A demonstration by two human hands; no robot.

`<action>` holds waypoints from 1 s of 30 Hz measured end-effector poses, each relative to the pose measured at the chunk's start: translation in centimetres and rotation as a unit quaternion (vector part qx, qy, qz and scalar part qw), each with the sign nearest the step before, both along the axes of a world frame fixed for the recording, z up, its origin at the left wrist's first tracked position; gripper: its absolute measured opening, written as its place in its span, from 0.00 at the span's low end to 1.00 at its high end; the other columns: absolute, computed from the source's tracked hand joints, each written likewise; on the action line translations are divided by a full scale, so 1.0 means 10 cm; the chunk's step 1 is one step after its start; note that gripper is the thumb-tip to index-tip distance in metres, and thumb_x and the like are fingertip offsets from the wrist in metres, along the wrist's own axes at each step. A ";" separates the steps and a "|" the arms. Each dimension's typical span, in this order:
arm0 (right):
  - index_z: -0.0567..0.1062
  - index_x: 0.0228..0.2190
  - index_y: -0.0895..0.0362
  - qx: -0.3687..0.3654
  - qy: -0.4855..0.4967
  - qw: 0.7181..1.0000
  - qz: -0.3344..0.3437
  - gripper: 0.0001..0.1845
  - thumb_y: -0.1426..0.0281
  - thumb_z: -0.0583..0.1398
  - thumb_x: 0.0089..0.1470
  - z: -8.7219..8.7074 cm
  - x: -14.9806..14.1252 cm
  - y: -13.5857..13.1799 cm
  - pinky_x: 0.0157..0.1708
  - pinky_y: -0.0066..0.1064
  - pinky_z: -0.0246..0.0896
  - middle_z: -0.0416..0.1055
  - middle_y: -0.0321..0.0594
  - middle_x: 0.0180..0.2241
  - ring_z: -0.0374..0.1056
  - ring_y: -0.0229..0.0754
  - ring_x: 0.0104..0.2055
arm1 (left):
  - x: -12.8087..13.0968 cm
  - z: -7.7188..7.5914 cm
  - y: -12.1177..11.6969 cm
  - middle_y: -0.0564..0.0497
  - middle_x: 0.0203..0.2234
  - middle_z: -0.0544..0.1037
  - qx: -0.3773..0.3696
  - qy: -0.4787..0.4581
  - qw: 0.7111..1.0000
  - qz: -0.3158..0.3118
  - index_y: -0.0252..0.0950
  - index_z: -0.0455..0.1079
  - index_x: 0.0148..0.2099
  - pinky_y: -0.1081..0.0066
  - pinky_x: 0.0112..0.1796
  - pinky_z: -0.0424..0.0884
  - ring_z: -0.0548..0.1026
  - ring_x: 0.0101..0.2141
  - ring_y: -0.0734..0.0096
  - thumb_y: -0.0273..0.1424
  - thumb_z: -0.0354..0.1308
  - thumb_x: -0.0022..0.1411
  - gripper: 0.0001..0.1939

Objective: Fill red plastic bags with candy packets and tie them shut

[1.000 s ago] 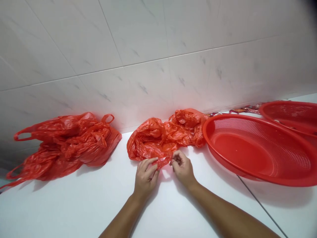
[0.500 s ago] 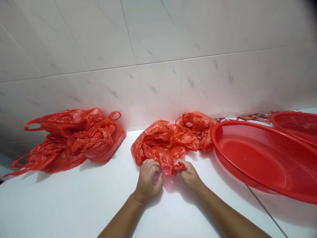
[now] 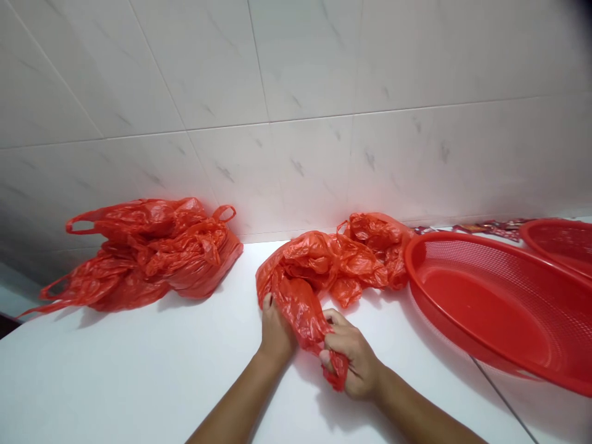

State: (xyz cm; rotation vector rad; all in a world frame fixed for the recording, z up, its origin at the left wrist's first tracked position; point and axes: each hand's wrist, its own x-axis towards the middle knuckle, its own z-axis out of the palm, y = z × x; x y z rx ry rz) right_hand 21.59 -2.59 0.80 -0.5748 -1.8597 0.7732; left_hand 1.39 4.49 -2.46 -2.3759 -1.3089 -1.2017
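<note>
A crumpled red plastic bag (image 3: 300, 308) lies in front of me, its near end drawn out towards me. My right hand (image 3: 354, 354) is closed round that narrow end, and a twisted tip hangs below the fingers. Against the bag's left side is my left hand (image 3: 277, 333), with one digit showing at the bag's edge. Its other fingers are hidden by the plastic, so their grip cannot be made out. More crumpled red plastic (image 3: 382, 246) lies behind and to the right, touching the bag.
A pile of red plastic bags (image 3: 157, 259) with loop handles sits on the left of the white table (image 3: 139, 376). At right stands a large red mesh basket (image 3: 481, 308), with a second red basket (image 3: 564, 246) behind it. Small patterned packets (image 3: 490, 228) lie along the tiled wall (image 3: 314, 160).
My right hand has pulled the bag's end nearer to me, stretching it out. My left hand has turned and slid against the bag's side, its fingers passing out of sight. The view has shifted slightly.
</note>
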 end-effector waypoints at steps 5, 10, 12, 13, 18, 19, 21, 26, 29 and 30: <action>0.71 0.27 0.53 -0.011 0.077 0.997 0.000 0.23 0.62 0.50 0.73 -0.07 0.00 0.01 0.39 0.40 0.65 0.72 0.44 0.29 0.68 0.49 0.38 | -0.16 0.01 0.13 0.38 0.38 0.83 0.000 0.035 0.994 0.101 0.36 0.80 0.40 0.40 0.58 0.64 0.75 0.50 0.40 0.22 0.54 0.65 0.12; 0.73 0.40 0.52 -0.114 0.149 0.977 -0.098 0.09 0.62 0.56 0.72 -0.27 0.01 0.09 0.36 0.35 0.66 0.76 0.40 0.35 0.72 0.43 0.34 | -0.36 0.01 0.23 0.34 0.46 0.81 -0.004 0.031 0.987 0.158 0.32 0.80 0.50 0.41 0.58 0.66 0.74 0.53 0.39 0.23 0.55 0.64 0.17; 0.68 0.55 0.49 -0.147 0.138 0.974 -0.105 0.16 0.63 0.61 0.67 -0.37 0.02 0.16 0.41 0.37 0.69 0.79 0.41 0.42 0.76 0.46 0.41 | -0.41 0.02 0.24 0.35 0.45 0.81 -0.001 0.023 0.986 0.164 0.33 0.79 0.50 0.42 0.56 0.68 0.75 0.51 0.41 0.24 0.54 0.64 0.16; 0.64 0.59 0.48 -0.163 0.131 0.972 -0.107 0.25 0.64 0.64 0.64 -0.41 0.02 0.20 0.43 0.38 0.71 0.79 0.41 0.45 0.76 0.47 0.44 | -0.41 0.02 0.24 0.35 0.44 0.81 0.000 0.020 0.987 0.161 0.33 0.79 0.50 0.42 0.55 0.69 0.75 0.50 0.42 0.24 0.55 0.65 0.15; 0.69 0.56 0.48 -0.226 0.171 0.934 -0.216 0.28 0.66 0.66 0.55 -0.54 0.07 0.40 0.39 0.37 0.72 0.77 0.40 0.44 0.74 0.45 0.39 | -0.26 0.08 0.10 0.37 0.44 0.80 -0.014 0.034 0.995 0.091 0.36 0.79 0.46 0.46 0.49 0.74 0.75 0.48 0.44 0.27 0.59 0.64 0.11; 0.70 0.54 0.48 -0.227 0.192 0.924 -0.242 0.27 0.67 0.66 0.53 -0.53 0.08 0.42 0.37 0.37 0.71 0.76 0.38 0.40 0.73 0.44 0.37 | -0.21 0.10 0.04 0.38 0.45 0.79 -0.019 0.041 0.996 0.074 0.37 0.79 0.47 0.46 0.49 0.74 0.75 0.48 0.44 0.28 0.60 0.63 0.11; 0.70 0.51 0.49 -0.212 0.241 0.902 -0.287 0.24 0.67 0.66 0.52 -0.48 0.11 0.43 0.34 0.34 0.70 0.72 0.34 0.35 0.71 0.42 0.33 | -0.11 0.14 -0.08 0.39 0.50 0.78 -0.034 0.052 0.998 0.018 0.39 0.78 0.50 0.46 0.52 0.74 0.74 0.52 0.45 0.27 0.60 0.62 0.15; 0.69 0.47 0.50 -0.080 0.327 0.883 -0.328 0.10 0.63 0.59 0.65 -0.31 0.14 0.27 0.30 0.30 0.65 0.70 0.37 0.40 0.66 0.35 0.28 | 0.02 0.19 -0.27 0.40 0.57 0.75 -0.094 0.028 0.989 -0.107 0.40 0.75 0.57 0.51 0.58 0.75 0.74 0.57 0.51 0.20 0.55 0.58 0.26; 0.69 0.52 0.51 -0.025 0.235 0.916 -0.322 0.13 0.63 0.57 0.68 -0.29 0.16 0.24 0.31 0.32 0.67 0.71 0.42 0.46 0.66 0.36 0.29 | -0.04 0.14 -0.17 0.42 0.48 0.79 -0.076 0.035 0.996 -0.040 0.39 0.77 0.49 0.54 0.51 0.78 0.77 0.48 0.54 0.21 0.56 0.62 0.17; 0.69 0.54 0.51 -0.018 0.183 0.921 -0.343 0.16 0.63 0.58 0.67 -0.29 0.18 0.28 0.32 0.33 0.68 0.71 0.44 0.48 0.67 0.37 0.30 | -0.08 0.12 -0.11 0.41 0.45 0.79 -0.067 0.034 0.997 -0.011 0.39 0.77 0.48 0.52 0.49 0.77 0.77 0.47 0.52 0.22 0.56 0.63 0.15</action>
